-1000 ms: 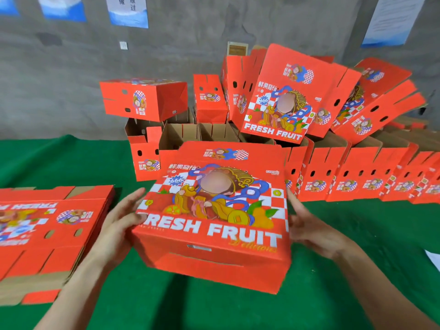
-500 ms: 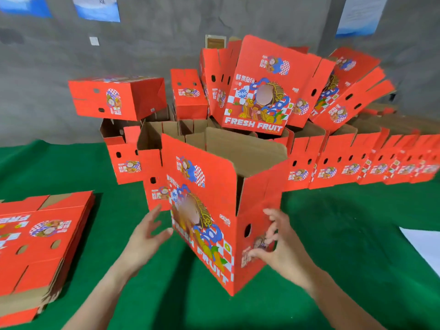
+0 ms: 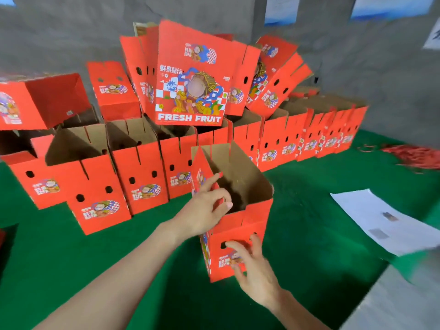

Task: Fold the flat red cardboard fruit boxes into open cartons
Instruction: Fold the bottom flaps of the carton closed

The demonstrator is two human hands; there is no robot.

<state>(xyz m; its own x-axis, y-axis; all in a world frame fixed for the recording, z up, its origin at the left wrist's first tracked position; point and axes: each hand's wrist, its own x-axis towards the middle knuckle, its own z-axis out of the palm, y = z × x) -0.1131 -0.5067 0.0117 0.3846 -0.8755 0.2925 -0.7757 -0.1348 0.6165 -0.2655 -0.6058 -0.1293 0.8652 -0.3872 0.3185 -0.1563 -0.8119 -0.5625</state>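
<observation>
Turned since before, the open carton (image 3: 247,225) stands on the green cloth (image 3: 309,210) before the carton row (image 3: 140,177). Left hand (image 3: 204,210), now raised, seemingly pinches its rim; right hand (image 3: 254,270), fingers spread, touches its end panel. Paper sheet (image 3: 381,217) lies rightward.

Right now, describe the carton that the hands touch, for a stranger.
On the green table, open red cartons line the back. One carton stands alone before them. Only it is touched: left hand on its rim, right hand on its end.
</observation>
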